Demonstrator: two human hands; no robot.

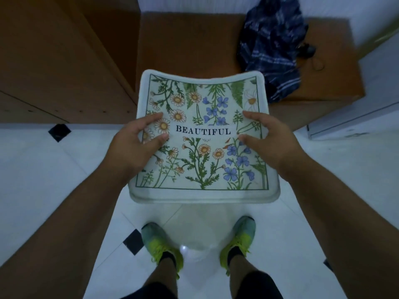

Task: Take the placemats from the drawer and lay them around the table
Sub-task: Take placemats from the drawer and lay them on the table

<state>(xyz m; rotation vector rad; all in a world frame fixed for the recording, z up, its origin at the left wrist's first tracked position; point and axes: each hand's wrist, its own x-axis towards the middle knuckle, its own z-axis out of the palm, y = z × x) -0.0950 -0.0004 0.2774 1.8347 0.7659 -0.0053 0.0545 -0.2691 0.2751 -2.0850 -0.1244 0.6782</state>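
A floral placemat (200,160) with the word BEAUTIFUL printed across it hangs in the air in front of me, above the floor. It looks like a small stack, with a second edge showing under its near side. My left hand (133,143) grips its left edge, thumb and fingers curled onto the top. My right hand (267,141) grips its right edge the same way. The far edge of the mat bends slightly upward. No table is in view.
A brown wooden cabinet (54,67) stands at the left, with a low wooden surface (187,39) behind the mat. A dark plaid cloth (272,46) lies on that surface at the right. White floor tiles (43,169) and my two shoes are below.
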